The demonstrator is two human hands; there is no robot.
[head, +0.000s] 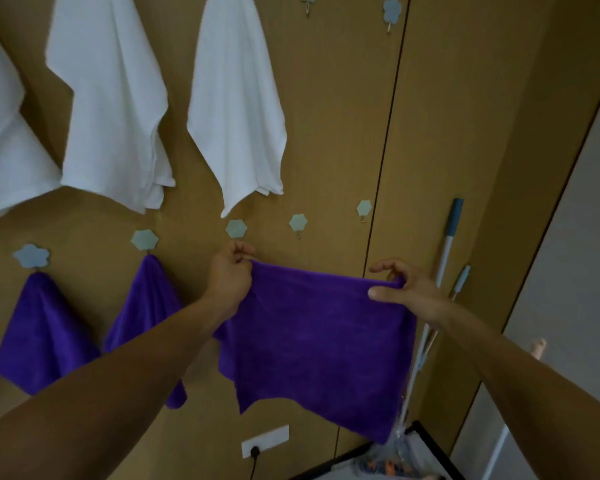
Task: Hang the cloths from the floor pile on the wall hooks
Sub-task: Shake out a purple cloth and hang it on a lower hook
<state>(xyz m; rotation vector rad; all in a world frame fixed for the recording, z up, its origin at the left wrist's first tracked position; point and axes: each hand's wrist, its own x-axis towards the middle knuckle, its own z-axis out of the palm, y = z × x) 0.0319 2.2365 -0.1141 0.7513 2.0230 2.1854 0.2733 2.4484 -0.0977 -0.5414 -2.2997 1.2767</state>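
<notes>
Head view — both hands, left hand (230,271) and right hand (404,289), pinching purple cloth (319,348) top corners, just below hook (236,228).

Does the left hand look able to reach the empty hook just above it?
Probably yes. The left hand, pinching a corner of the purple cloth, sits just under the empty hexagonal hook, with bare wall between them.

A white wall socket (265,441) is sitting low on the wooden wall, a black plug in it. Right of the socket, two long-handled tools (445,258) are leaning upright.
</notes>
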